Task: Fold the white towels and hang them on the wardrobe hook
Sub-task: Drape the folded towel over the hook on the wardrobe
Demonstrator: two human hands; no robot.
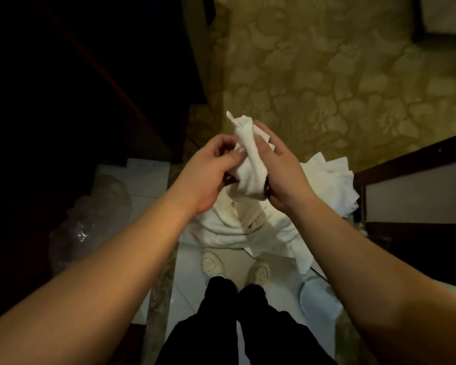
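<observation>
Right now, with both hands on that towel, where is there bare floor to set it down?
Bare pale tile lies left of the towel pile, bordered by the clear plastic bag. A narrow strip runs beside the shoes. Crowded: straight ahead under the left hand and right hand gripping the rolled white towel, and right toward the slipper.

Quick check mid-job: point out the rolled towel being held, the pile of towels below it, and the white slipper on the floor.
rolled towel (250, 156): head view, middle of the roll between both hands.
pile of towels (232, 230): head view, draped folds below the hands.
white slipper (319, 301): head view, its upper, lower right.
</observation>
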